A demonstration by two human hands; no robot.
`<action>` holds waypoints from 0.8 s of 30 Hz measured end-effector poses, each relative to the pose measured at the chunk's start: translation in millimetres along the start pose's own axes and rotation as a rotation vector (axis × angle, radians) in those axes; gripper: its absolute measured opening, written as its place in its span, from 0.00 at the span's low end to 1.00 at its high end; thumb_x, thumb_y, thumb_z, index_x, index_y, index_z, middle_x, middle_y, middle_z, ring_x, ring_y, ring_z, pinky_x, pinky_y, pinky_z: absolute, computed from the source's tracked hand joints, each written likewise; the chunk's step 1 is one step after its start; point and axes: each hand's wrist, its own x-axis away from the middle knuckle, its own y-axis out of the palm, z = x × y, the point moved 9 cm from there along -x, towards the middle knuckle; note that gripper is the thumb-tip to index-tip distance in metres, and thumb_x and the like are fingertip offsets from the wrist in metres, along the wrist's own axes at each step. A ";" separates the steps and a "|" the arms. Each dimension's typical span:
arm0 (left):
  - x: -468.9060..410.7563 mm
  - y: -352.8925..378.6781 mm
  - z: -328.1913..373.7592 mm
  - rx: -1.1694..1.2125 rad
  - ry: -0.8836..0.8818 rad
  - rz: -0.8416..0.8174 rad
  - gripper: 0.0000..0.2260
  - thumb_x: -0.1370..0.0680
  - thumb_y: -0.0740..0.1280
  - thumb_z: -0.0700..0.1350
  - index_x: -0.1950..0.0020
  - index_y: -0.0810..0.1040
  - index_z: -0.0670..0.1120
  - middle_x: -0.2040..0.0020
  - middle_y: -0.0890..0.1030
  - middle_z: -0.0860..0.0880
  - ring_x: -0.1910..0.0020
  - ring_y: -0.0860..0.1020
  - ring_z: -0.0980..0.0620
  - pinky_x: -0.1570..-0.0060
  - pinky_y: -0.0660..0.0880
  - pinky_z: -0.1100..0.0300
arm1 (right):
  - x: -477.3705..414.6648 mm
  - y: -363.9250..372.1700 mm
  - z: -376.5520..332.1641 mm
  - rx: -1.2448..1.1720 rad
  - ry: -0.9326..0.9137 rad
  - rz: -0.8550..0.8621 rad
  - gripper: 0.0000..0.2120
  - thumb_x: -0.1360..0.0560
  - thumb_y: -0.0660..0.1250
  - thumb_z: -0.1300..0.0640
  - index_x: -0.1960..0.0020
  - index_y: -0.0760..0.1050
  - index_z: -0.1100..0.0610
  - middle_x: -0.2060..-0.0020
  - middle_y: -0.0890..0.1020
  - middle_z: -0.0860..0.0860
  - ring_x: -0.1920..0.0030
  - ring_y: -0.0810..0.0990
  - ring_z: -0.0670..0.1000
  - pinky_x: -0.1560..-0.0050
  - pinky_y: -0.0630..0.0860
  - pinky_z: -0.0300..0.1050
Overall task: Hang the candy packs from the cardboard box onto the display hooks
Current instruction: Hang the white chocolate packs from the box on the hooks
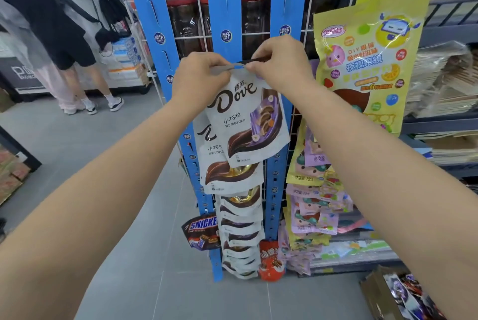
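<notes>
Hanging step under way: your left hand (204, 71) and right hand (276, 63) pinch Dove pack (248, 118) by top edge, against blue strip (278, 102). Next: seat its hole on hook. Box (375, 291) low right.

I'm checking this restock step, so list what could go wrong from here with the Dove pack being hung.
1. Both hands, left hand and right hand, pinch only the top edge of the Dove pack; it hangs tilted, so it may miss the hook or tear there.
2. The Dove pack below sits close beneath and could get knocked.
3. The cardboard box stands near the feet, a possible trip hazard.
</notes>
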 end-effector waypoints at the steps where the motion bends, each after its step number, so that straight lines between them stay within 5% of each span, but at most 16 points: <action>1: 0.2 -2.4 0.6 -0.007 -0.003 0.025 0.08 0.27 0.66 0.43 0.52 0.84 0.50 0.55 0.83 0.51 0.52 0.80 0.51 0.52 0.77 0.53 | -1.0 0.5 2.0 0.012 0.009 -0.010 0.06 0.28 0.70 0.52 0.55 0.81 0.54 0.59 0.80 0.48 0.54 0.79 0.49 0.50 0.77 0.49; 7: -6.7 3.8 -0.4 -0.046 -0.102 0.052 0.20 0.28 0.65 0.43 0.36 0.75 0.51 0.43 0.79 0.49 0.43 0.76 0.48 0.42 0.73 0.50 | -2.4 -1.7 0.9 0.044 0.040 0.029 0.06 0.25 0.66 0.52 0.52 0.80 0.52 0.52 0.82 0.47 0.50 0.78 0.49 0.51 0.77 0.49; 12: -11.3 12.3 -14.5 0.183 -0.264 0.038 0.15 0.27 0.67 0.39 0.42 0.76 0.47 0.61 0.76 0.57 0.53 0.77 0.51 0.47 0.77 0.50 | -5.0 -6.2 3.6 0.074 0.052 0.027 0.08 0.25 0.66 0.51 0.50 0.81 0.51 0.50 0.82 0.48 0.48 0.78 0.49 0.50 0.76 0.48; 17: -11.0 21.5 -16.8 0.324 -0.347 0.006 0.11 0.27 0.67 0.35 0.45 0.79 0.43 0.56 0.77 0.49 0.51 0.78 0.48 0.46 0.78 0.53 | -6.1 -3.0 10.1 0.090 0.073 0.019 0.08 0.25 0.66 0.51 0.48 0.80 0.52 0.49 0.81 0.49 0.48 0.78 0.50 0.52 0.75 0.47; 24: -15.4 24.3 -18.1 0.337 -0.272 -0.141 0.13 0.29 0.71 0.35 0.63 0.73 0.52 0.66 0.71 0.53 0.68 0.70 0.57 0.67 0.71 0.65 | -10.0 5.1 10.8 0.095 0.060 -0.015 0.08 0.25 0.65 0.52 0.49 0.80 0.52 0.50 0.81 0.48 0.48 0.78 0.49 0.52 0.75 0.47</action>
